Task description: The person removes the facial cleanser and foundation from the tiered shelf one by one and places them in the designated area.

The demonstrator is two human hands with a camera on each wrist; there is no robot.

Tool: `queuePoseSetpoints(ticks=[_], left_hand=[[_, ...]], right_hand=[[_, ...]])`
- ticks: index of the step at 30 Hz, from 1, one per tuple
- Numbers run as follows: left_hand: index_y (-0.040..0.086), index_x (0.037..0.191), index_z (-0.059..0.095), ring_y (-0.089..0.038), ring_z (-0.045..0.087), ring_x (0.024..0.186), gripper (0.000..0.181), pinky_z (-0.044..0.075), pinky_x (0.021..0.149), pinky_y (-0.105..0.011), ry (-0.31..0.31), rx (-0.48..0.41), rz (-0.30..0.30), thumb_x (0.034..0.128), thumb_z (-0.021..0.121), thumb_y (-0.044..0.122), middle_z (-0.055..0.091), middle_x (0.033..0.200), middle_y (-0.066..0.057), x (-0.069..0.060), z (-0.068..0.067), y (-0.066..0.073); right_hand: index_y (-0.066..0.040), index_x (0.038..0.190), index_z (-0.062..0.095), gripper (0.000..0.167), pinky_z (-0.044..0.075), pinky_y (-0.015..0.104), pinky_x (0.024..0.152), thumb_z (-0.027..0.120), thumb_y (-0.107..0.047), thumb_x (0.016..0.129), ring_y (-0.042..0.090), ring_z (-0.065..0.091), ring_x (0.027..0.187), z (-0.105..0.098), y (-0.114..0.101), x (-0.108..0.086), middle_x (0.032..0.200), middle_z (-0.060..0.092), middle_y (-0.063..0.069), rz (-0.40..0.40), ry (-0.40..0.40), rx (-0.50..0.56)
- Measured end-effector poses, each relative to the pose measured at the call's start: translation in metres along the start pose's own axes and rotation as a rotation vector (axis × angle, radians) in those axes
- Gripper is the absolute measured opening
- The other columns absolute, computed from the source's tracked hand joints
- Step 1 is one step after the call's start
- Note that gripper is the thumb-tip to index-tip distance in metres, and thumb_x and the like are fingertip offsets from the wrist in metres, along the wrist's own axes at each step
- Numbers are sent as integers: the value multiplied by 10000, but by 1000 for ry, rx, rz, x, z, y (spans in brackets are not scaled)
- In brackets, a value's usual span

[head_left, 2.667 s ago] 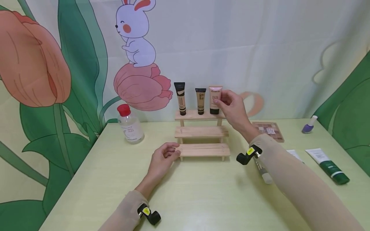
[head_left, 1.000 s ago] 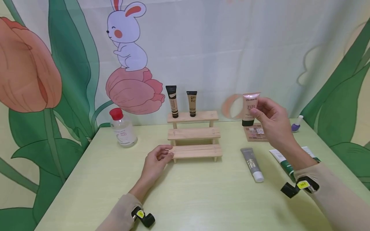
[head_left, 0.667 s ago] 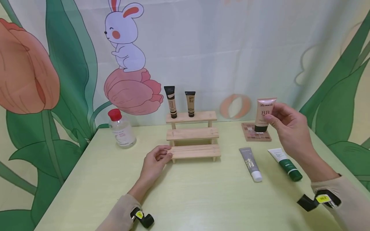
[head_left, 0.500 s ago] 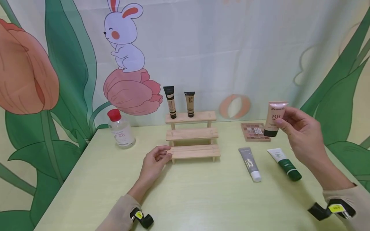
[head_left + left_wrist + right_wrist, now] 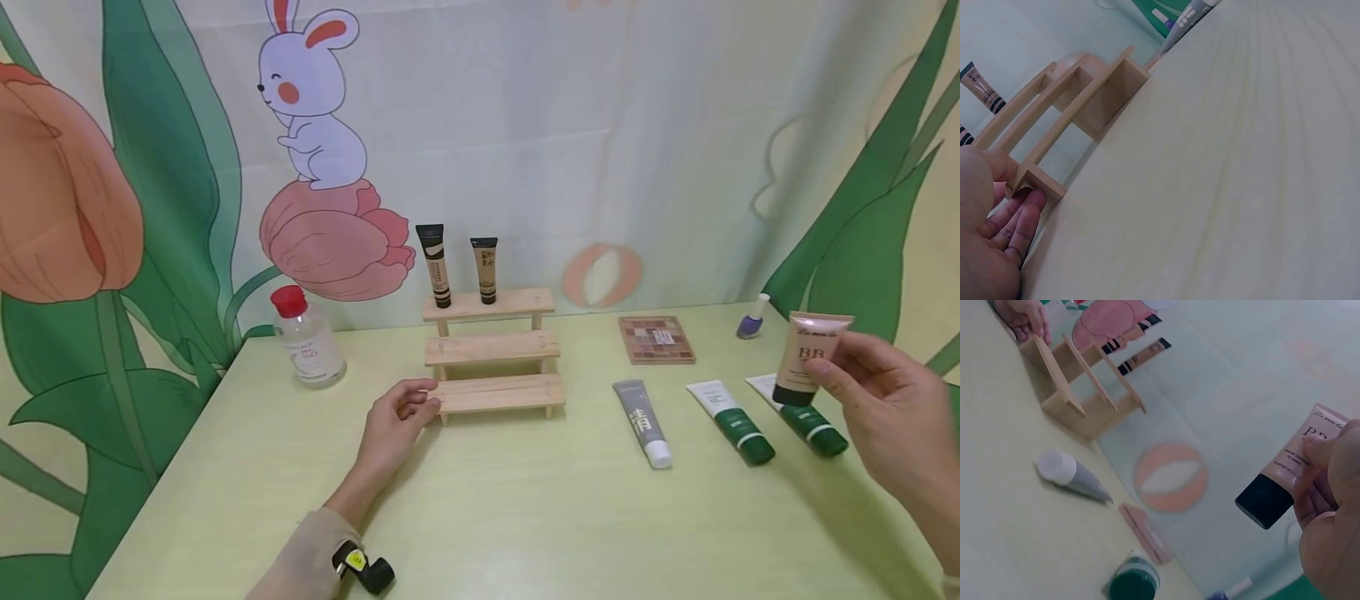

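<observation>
My right hand pinches a pink BB cream tube with a black cap between thumb and fingers. The tube is held cap down above the table's right side, in front of a green-and-white tube. At the left end of the lowest step, my left hand grips the three-tier wooden display stand; the left wrist view shows its thumb over the board and fingers at the end. On the top step stand a black-capped concealer tube and a smaller beige tube.
A grey tube and another green-and-white tube lie on the table right of the stand. Behind them are an eyeshadow palette and a purple nail polish bottle. A red-capped clear bottle stands at the left.
My right hand has lifted the BB cream tube off the top step and carried it right and toward me. My left hand has stayed on the stand. The head view has shifted slightly right.
</observation>
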State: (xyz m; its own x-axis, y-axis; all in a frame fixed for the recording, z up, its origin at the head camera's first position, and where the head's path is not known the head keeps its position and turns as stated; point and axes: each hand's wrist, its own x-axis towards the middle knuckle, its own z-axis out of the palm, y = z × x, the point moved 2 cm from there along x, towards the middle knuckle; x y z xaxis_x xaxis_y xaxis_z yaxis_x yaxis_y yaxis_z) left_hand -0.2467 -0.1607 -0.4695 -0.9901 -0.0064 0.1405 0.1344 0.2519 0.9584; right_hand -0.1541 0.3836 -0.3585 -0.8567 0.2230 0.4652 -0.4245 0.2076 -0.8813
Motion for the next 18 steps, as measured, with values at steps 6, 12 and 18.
queuePoseSetpoints(ticks=[6, 12, 18], left_hand=[[103, 1331, 773, -184, 677, 1015, 283, 528, 827, -179, 8, 10, 1, 1058, 795, 173, 721, 1169, -121, 0, 0, 1], [118, 1322, 775, -169, 684, 1016, 270, 535, 837, -186, 8, 30, 0, 1057, 795, 165, 726, 1172, -116, 1, 1, 0], [128, 1315, 778, -165, 681, 1017, 264, 531, 833, -183, 15, 41, -9, 1054, 796, 156, 722, 1190, -108, 2, 1, -1]], right_hand=[[70, 1211, 758, 337, 570, 124, 908, 605, 274, 991, 57, 760, 988, -27, 31, -17, 1112, 810, 7, -53, 11, 315], [60, 1228, 762, 374, 555, 109, 887, 571, 287, 1001, 40, 766, 949, -56, 58, -35, 1056, 816, -9, -58, 20, 281], [-186, 1168, 803, 447, 477, 39, 823, 597, 193, 1052, -81, 676, 889, -79, 77, -53, 1022, 747, -240, 43, 88, -126]])
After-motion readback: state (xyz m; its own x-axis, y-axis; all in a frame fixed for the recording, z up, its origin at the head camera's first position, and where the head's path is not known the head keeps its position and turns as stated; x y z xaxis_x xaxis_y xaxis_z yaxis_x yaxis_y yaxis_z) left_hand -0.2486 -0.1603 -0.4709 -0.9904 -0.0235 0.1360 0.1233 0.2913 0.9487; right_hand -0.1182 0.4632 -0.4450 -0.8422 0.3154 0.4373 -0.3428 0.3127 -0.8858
